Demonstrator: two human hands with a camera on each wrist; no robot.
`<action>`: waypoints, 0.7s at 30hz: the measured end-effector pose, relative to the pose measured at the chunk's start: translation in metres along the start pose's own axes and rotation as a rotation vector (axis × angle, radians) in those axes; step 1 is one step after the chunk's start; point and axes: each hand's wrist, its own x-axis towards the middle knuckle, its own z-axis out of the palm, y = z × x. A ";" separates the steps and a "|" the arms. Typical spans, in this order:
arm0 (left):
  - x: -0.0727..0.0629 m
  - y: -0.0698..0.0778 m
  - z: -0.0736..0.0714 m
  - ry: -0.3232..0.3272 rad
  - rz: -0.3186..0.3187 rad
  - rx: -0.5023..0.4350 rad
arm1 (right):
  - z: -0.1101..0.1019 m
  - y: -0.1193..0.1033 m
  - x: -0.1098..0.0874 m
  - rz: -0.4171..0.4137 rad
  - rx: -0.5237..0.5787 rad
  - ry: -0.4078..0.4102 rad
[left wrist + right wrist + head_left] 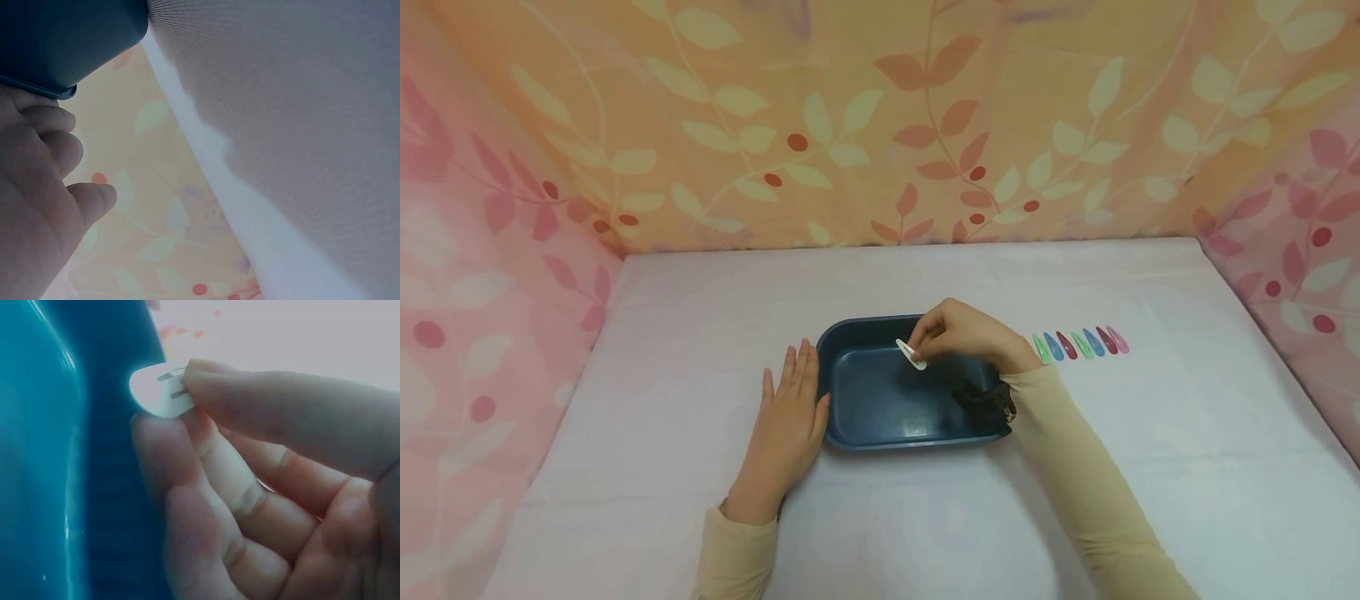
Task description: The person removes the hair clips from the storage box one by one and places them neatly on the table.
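Note:
A white snap hair clip (911, 354) is pinched between the thumb and fingers of my right hand (964, 335), above a dark blue rectangular tray (880, 408). The right wrist view shows the same hair clip (156, 390) with its wide end out past the fingertips and its other end hidden. My left hand (788, 421) lies with straight fingers along the tray's left side. In the left wrist view, the left hand (37, 156) touches the tray's rim (62, 94).
To the right of the tray, several colored hair clips (1081, 343) lie in a row on the white tablecloth (1165, 433). A leaf-patterned curtain (850, 125) stands behind the table and along both sides. A black strap (988, 402) is around the right wrist.

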 end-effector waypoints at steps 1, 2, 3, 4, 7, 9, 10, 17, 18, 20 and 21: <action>0.000 0.000 0.000 -0.004 -0.002 0.000 | -0.001 0.001 -0.002 -0.001 -0.001 0.008; 0.000 0.000 0.000 -0.008 -0.003 0.003 | -0.003 0.002 -0.004 -0.003 -0.003 0.013; 0.000 0.000 0.000 -0.012 -0.005 0.003 | -0.004 0.002 -0.005 -0.005 -0.002 0.018; 0.000 0.000 0.000 -0.018 -0.008 0.004 | -0.005 0.003 -0.007 -0.007 -0.004 0.024; 0.000 0.000 0.000 -0.025 -0.014 0.003 | -0.008 0.005 -0.011 -0.013 -0.002 0.047; 0.000 -0.001 0.001 -0.030 -0.020 0.002 | -0.009 0.007 -0.014 -0.016 0.010 0.065; 0.000 -0.001 0.001 -0.034 -0.022 0.003 | -0.010 0.008 -0.015 -0.017 0.016 0.075; 0.000 -0.001 0.001 -0.033 -0.012 0.009 | -0.015 0.012 -0.027 -0.007 0.033 0.148; 0.001 -0.001 0.001 -0.034 -0.012 0.010 | -0.017 0.013 -0.029 -0.006 0.033 0.157; 0.001 -0.001 0.001 -0.036 -0.012 0.011 | -0.019 0.014 -0.032 0.002 0.036 0.178; 0.001 -0.001 0.001 -0.036 -0.012 0.013 | -0.020 0.014 -0.033 0.006 0.034 0.188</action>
